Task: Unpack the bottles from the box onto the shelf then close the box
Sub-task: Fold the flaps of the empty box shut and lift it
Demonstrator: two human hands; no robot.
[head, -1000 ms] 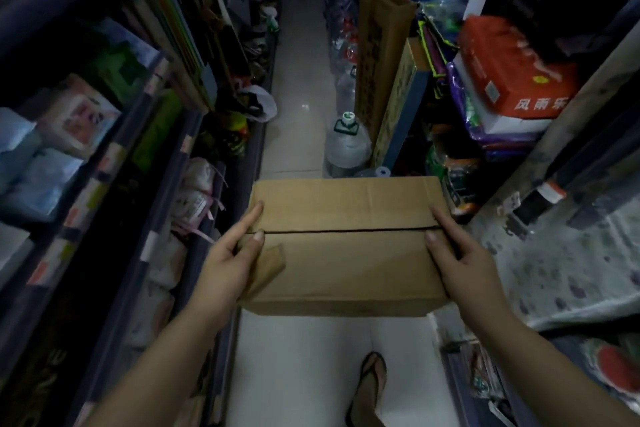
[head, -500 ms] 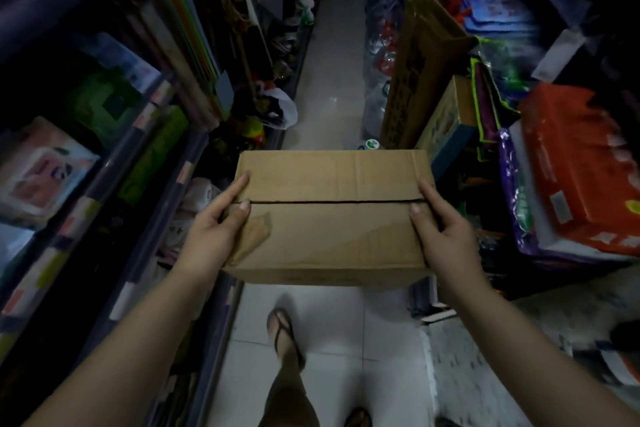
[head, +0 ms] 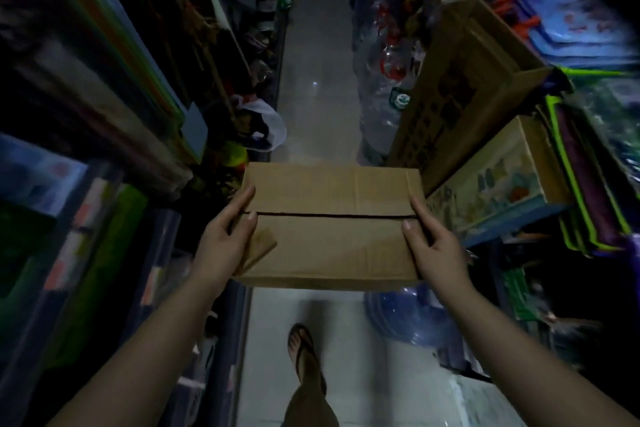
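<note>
Box [head: 332,225] is sitting dead centre of the head view, carried in the air over the aisle floor [head: 311,45], both top flaps lying flat and meeting along a dark seam. Nothing is coming out yet: no bottles from this box are showing anywhere on the shelf [head: 114,184] at nine o'clock, so by my reading the unpacking is not begun and the closing is waiting far down the line. What the box is holding I cannot tell, the flaps are hiding it all.

Left hand [head: 221,246] is gripping the nine o'clock end, thumb pressing on top near the seam, fingers [head: 242,199] lying straight and together along the edge. Right hand [head: 434,246] is mirroring it at three o'clock, thumb on top, the other fingers wrapping down the side and mostly hidden.

Other containers: a tall open carton [head: 464,87] leaning at one o'clock, contents unseen; a printed carton [head: 498,191] at three o'clock, closed; a blue water jug [head: 405,315] at five o'clock.
</note>
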